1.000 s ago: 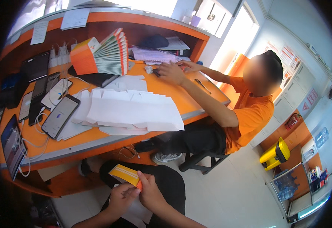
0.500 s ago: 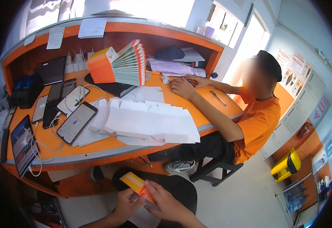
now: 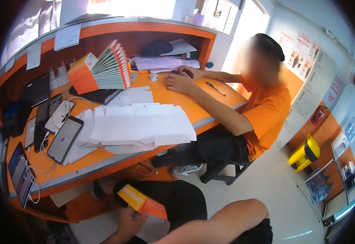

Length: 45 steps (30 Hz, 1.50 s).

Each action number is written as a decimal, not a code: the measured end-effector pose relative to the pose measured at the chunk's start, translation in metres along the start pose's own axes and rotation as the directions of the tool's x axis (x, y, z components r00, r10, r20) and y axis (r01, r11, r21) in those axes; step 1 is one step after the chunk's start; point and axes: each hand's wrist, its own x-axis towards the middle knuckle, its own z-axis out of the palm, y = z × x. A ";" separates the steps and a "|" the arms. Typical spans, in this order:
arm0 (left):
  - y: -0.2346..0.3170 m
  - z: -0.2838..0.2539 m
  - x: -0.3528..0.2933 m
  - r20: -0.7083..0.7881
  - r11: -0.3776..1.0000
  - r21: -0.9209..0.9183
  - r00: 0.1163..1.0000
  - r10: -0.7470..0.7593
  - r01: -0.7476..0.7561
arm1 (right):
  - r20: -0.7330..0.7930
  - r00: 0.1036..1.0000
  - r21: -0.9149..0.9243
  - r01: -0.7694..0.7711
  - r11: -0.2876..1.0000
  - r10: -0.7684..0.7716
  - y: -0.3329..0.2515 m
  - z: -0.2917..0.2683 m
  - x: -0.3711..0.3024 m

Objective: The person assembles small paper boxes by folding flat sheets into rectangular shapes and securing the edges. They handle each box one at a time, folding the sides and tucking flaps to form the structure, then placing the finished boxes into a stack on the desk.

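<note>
My left hand (image 3: 133,219) grips a small orange-and-yellow folded carton (image 3: 141,201) by its lower edge, thumb on its orange side. Rows of pale marks run along the yellow panel, and a whitish flap hangs below it. The carton is above my dark-clothed thigh (image 3: 183,201). Bent across the lower edge, my right arm (image 3: 226,221) comes close to the camera; its hand lies outside the picture. On the desk a fanned stack of orange, white and green cartons (image 3: 111,71) leans beside an orange-and-yellow block (image 3: 84,77).
White card sheets (image 3: 143,126) lie along the front of the orange desk (image 3: 100,156). Several phones (image 3: 65,138), cables and a tablet (image 3: 21,175) crowd its left side. A co-worker in an orange shirt (image 3: 267,114) sits at the right, hands on the desk near a pen (image 3: 216,88).
My right hand has let go of the carton and left the picture, its arm now bent near the camera. The left hand keeps the carton. The whole view has shifted slightly.
</note>
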 end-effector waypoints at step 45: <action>0.032 -0.007 0.011 0.016 0.993 -0.086 0.997 -0.081 0.082 | -0.109 0.161 0.960 0.274 0.061 0.981 -0.041 -0.003 -0.026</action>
